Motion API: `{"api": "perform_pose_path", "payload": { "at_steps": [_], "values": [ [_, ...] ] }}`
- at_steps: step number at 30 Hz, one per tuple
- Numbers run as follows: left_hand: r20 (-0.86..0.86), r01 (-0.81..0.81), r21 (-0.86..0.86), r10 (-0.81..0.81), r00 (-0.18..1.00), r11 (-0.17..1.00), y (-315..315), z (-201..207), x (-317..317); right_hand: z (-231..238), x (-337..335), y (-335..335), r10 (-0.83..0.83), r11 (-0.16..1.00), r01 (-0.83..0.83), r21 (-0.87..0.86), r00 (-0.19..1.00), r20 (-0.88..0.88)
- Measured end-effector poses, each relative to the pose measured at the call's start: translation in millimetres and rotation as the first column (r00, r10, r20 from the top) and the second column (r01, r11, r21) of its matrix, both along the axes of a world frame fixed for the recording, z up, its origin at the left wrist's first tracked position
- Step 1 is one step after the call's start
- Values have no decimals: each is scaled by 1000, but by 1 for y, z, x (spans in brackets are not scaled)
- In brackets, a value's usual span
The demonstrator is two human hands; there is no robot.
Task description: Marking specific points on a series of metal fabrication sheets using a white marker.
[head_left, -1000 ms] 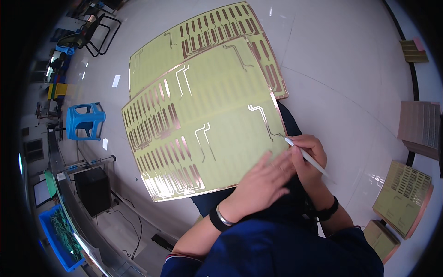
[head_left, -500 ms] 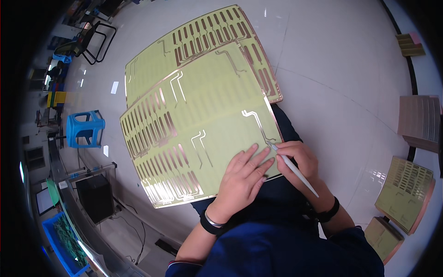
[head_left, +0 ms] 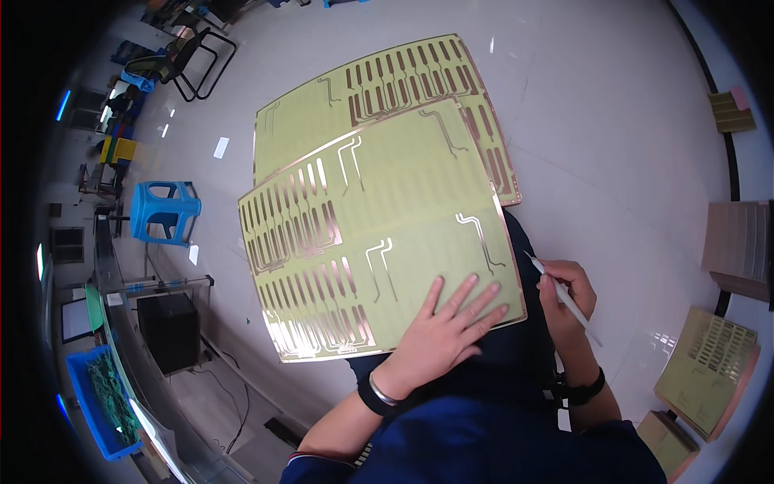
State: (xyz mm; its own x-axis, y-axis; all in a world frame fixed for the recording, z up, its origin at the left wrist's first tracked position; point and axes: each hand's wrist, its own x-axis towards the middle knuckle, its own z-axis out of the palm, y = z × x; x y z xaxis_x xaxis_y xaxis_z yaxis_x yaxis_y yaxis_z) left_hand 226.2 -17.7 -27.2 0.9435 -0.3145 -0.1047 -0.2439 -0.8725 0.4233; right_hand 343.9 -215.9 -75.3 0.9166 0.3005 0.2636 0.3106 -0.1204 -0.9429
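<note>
A large yellow-green circuit board panel point(head_left: 419, 202) with copper traces lies across my lap. My left hand point(head_left: 443, 329) rests on its near right part, fingers spread and slightly blurred. A second, similar panel point(head_left: 298, 129) lies partly under it, on the far side. Off the panel's right edge, my right hand point(head_left: 568, 294) is closed around a white pen-shaped knife point(head_left: 574, 308). The knife's thin tip points up and left, apart from the panel. Bent copper traces point(head_left: 481, 238) run just beyond my left fingertips.
A blue plastic stool point(head_left: 165, 211) and a black-framed chair point(head_left: 197, 68) stand to the left. At lower left are a black box point(head_left: 168, 331) and a blue bin point(head_left: 81, 395) with green material. Stacked panels point(head_left: 709, 363) and a brown stack point(head_left: 738, 242) line the right side.
My right hand has drawn the knife away from the traces, to the right and off the panel. My left hand has shifted slightly right and nearer me. The whole view has shifted a little.
</note>
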Motion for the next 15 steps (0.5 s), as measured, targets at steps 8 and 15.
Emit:
{"api": "perform_pose_path", "payload": {
  "at_steps": [8, 15],
  "values": [
    [98, 44, 126, -56, 994, 991, -7, -6, -21, 10, 1, 8, 68, 996, -62, -62, 993, 98],
    [137, 122, 162, -145, 980, 979, -18, -21, -63, 11, -5, 15, 130, 985, -108, -135, 979, 160]
  ]
}}
